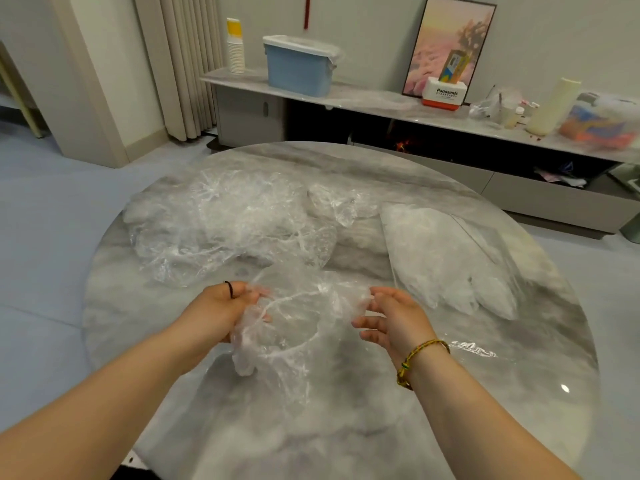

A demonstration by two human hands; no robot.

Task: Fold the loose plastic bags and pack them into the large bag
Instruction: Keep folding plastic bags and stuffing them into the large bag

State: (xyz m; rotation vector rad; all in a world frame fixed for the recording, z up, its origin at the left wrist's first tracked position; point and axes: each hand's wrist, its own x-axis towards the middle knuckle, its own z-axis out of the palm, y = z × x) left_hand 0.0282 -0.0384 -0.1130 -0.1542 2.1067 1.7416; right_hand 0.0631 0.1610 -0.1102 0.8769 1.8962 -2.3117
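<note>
I have one clear bag (pixel 287 327) up off the round table (pixel 311 427) at about 6 o'clock, just in front of me. My left hand (pixel 225 310) has its fingers curled round a bunched edge of the film. My right hand (pixel 391 317) pinches the opposite edge between thumb and upper fingers, with the lower fingers spread loose and holding nothing. The film sags and crumples between them, so I judge it to be nearly weightless, limp and slick, likely to cling to itself and spring back out of a crease. It should fold best if I find the mouth or two corners, pull it taut and flatten it on the marble before doubling it over. A grip in the middle would only wad it. The pile of loose bags (pixel 225 223) waits at about 10 o'clock on the table, tangled and not folded. The large bag (pixel 446 258) lies at about 2 o'clock, flat on its side, with white folded film showing inside; I cannot tell which end is its opening.
</note>
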